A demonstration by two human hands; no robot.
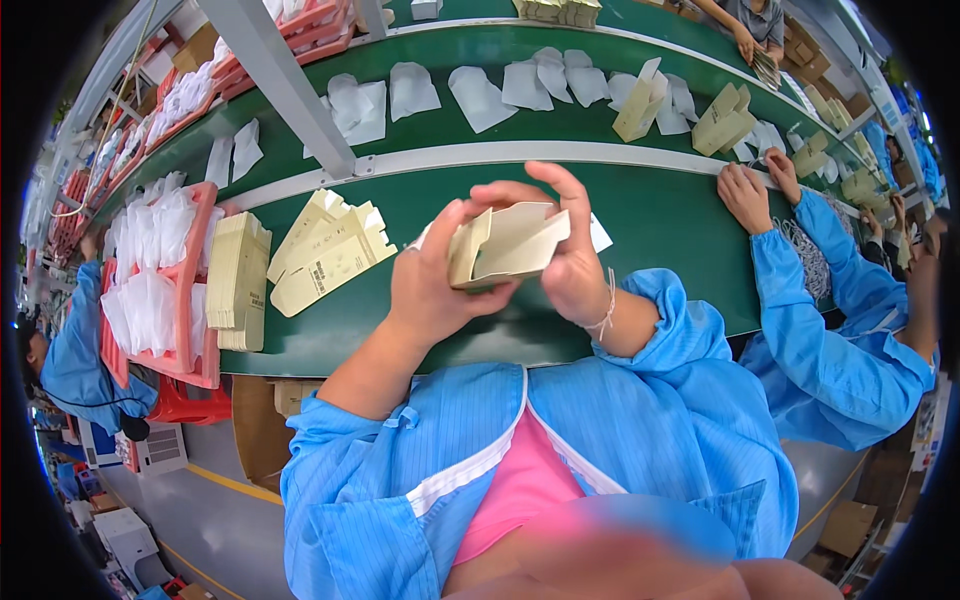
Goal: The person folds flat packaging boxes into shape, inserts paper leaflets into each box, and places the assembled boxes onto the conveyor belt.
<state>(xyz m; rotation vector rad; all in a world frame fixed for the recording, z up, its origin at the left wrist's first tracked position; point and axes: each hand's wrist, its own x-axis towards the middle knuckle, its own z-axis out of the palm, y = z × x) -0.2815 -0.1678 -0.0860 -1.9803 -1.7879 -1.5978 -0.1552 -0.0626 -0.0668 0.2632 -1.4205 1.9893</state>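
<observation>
A small beige cardboard box, partly folded with one end flap open, is held up over the green table between both hands. My left hand grips its left end, thumb on the open flap. My right hand wraps the right side, fingers curled over the top edge. Blue sleeves cover both forearms.
Flat beige box blanks lie left of my hands, a stack of them beside a red tray of white bags. White pouches and folded boxes ride the green conveyor. A co-worker's hands rest at the right.
</observation>
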